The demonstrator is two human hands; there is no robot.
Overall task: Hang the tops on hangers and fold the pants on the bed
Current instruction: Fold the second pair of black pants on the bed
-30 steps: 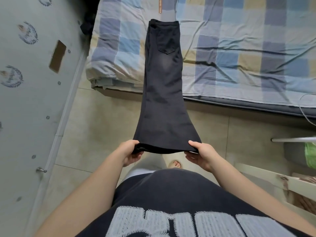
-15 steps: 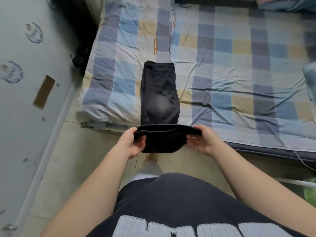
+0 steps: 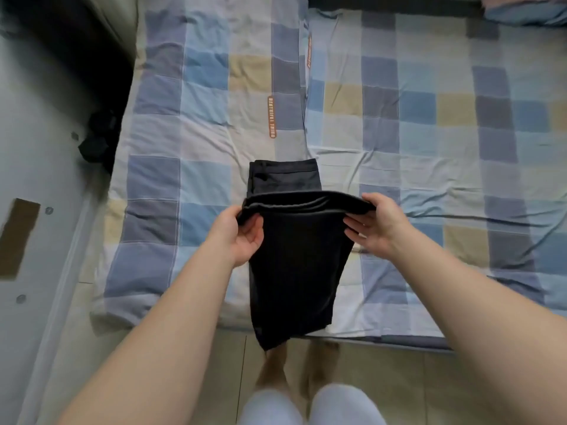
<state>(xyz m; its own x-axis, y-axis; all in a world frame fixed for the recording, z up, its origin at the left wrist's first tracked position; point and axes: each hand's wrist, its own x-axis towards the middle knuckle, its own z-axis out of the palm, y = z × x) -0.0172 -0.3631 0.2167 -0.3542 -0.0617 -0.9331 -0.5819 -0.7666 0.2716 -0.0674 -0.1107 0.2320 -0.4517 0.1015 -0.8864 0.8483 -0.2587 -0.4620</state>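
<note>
Head camera: both hands, left hand (image 3: 242, 234) and right hand (image 3: 379, 223), pinch the hem of black pants (image 3: 297, 271) over the checked bed (image 3: 429, 133).

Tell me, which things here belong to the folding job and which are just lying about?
In the job: black pants, gripped at one end by the left hand and right hand; checked bed under them.
Lying about: dark bundle beside the bed; brown patch on the grey panel.
</note>
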